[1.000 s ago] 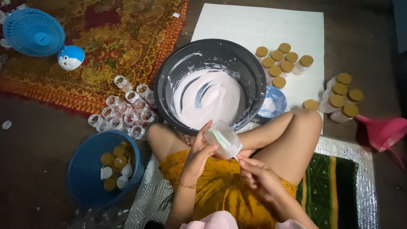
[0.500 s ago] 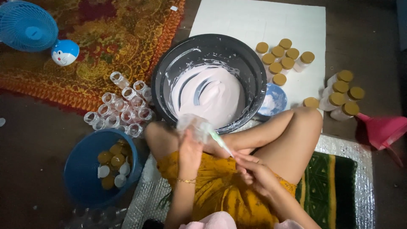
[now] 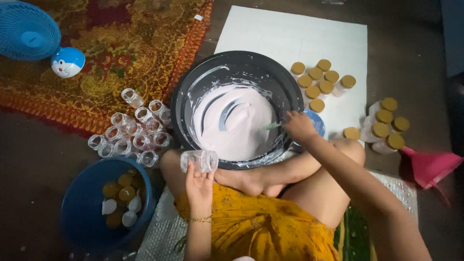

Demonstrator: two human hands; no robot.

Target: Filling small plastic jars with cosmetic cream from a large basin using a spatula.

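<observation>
Pink cream [image 3: 241, 123] fills the black basin [image 3: 193, 92], and the right hand [image 3: 298, 126] pinches a small green spatula [image 3: 271, 126] with its tip at the cream's right edge. The left hand [image 3: 199, 182] grips an empty clear jar [image 3: 199, 161] on its side, just beside the basin's near rim. Scooping well probably means a modest load, carried low over the rim with the jar mouth tipped towards it. Empty jars [image 3: 130, 130] crowd the left; capped jars [image 3: 319, 79] sit on the white board [image 3: 290, 34] beyond, with a blue basket [image 3: 77, 193] of lids nearby.
</observation>
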